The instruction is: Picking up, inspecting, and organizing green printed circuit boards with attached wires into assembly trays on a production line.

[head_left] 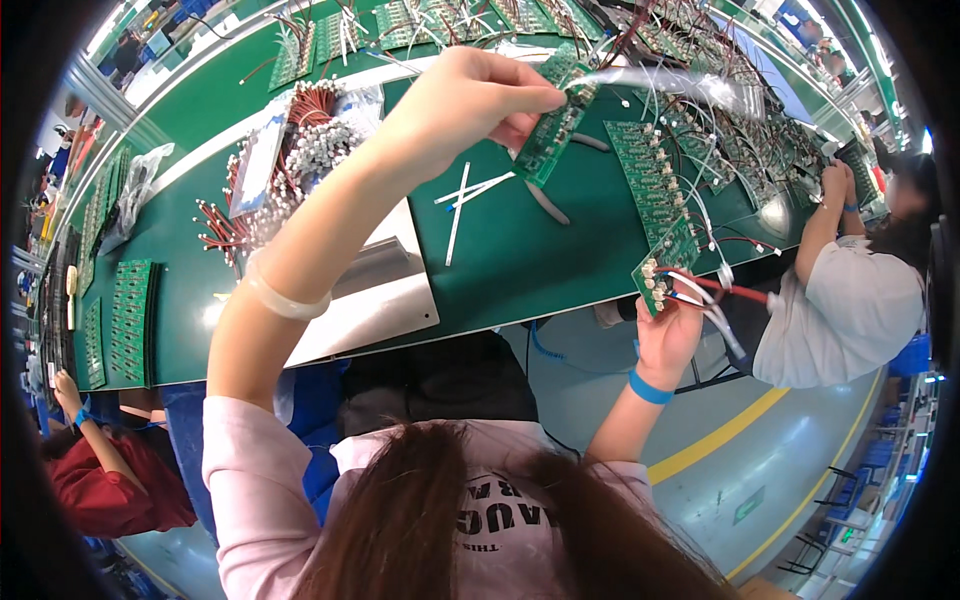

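Observation:
My left hand (pixel 470 100) reaches out over the green table and pinches a small green circuit board (pixel 548 143) between thumb and fingers, raised above the surface. At the table's near edge, my right hand (pixel 668 338) grips the near end of another green circuit board (pixel 670 255). White connectors sit along this end, with red, white and dark wires (pixel 715 295) running from it to the right. Its fingers are partly behind the board. Just beyond it lies a long circuit board panel (pixel 645 165) with rows of connectors.
A bundle of red wires with white connectors (pixel 318 130) lies left of centre beside a metal plate (pixel 400 290). White strips (pixel 459 215) rest mid-table. Upright boards (pixel 130 320) stand at left. Tangled wired boards (pixel 740 150) fill the right. Co-workers sit at right (pixel 840 320) and left (pixel 120 470).

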